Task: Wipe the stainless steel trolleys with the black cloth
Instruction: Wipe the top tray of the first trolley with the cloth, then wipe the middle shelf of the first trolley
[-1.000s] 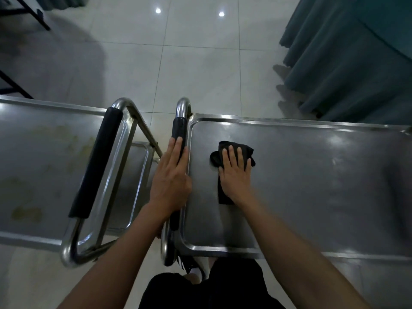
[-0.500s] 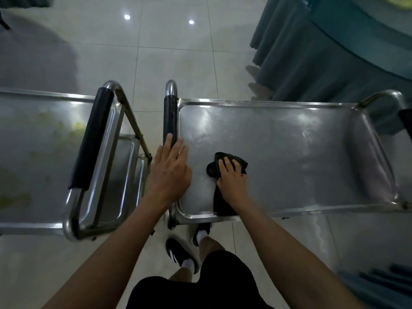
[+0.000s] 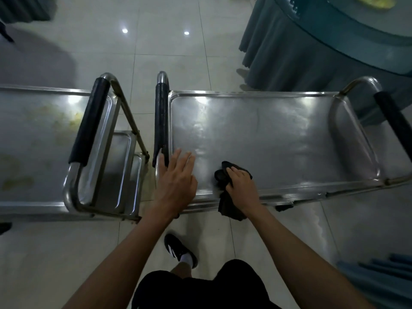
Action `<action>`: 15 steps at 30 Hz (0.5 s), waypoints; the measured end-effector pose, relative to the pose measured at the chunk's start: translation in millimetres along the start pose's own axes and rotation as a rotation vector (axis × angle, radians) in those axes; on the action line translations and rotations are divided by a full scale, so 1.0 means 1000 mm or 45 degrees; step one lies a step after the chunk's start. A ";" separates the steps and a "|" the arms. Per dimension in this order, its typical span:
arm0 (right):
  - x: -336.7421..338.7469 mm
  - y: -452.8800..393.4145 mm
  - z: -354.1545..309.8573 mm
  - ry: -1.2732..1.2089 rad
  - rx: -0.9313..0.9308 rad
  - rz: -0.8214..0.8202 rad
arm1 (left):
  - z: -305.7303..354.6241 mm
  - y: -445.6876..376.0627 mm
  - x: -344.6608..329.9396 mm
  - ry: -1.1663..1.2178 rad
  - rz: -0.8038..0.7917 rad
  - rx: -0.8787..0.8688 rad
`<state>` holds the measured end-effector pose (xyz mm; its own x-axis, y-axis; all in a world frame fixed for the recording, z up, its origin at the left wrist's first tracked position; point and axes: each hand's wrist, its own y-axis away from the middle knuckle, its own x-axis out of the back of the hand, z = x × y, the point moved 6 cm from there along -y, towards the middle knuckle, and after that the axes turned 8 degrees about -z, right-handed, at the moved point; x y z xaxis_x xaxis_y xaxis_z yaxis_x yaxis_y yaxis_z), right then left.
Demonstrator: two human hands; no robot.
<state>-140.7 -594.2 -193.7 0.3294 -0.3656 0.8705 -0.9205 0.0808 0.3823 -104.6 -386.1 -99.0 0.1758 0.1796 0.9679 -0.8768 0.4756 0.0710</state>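
Two stainless steel trolleys stand side by side. The right trolley [image 3: 278,134] has a shiny top tray and black-sleeved handles at both ends. My right hand [image 3: 242,186] is closed on the black cloth [image 3: 225,197] at the tray's near edge; part of the cloth hangs over the rim. My left hand [image 3: 176,181] hovers with fingers spread over the tray's near left corner, by the left handle [image 3: 161,121], no longer on it. The left trolley [image 3: 38,141] shows yellowish stains on its top.
A round table with a teal skirt [image 3: 312,47] stands just beyond the right trolley's far right corner. Folded teal fabric [image 3: 383,279] lies at the lower right. Pale floor tiles surround the trolleys; my shoe [image 3: 178,250] is below the near edge.
My right hand has dragged the cloth toward me to the tray's near rim and bunched it. My left hand has lifted off the black handle. The view has pulled back, showing the whole right trolley.
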 end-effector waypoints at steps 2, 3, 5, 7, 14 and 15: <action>-0.003 0.021 0.014 -0.048 0.025 0.023 | 0.018 0.017 -0.013 -0.001 0.001 -0.007; -0.005 0.036 0.024 -0.067 0.044 0.030 | 0.032 0.028 -0.021 0.008 0.001 -0.012; -0.007 0.055 0.031 -0.093 0.091 0.070 | 0.040 0.045 -0.036 0.070 -0.022 0.013; -0.012 0.086 0.047 -0.110 0.118 0.097 | 0.061 0.071 -0.057 0.095 -0.057 0.026; -0.052 0.168 0.099 -0.091 0.112 0.035 | 0.115 0.154 -0.123 0.134 -0.353 0.077; -0.057 0.175 0.102 -0.081 0.105 0.017 | 0.116 0.161 -0.126 0.133 -0.378 0.091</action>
<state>-342.4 -654.1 -208.0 0.3057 -0.4233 0.8529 -0.9397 0.0100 0.3418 -320.0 -431.7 -181.6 0.4703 0.1316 0.8726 -0.8088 0.4598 0.3666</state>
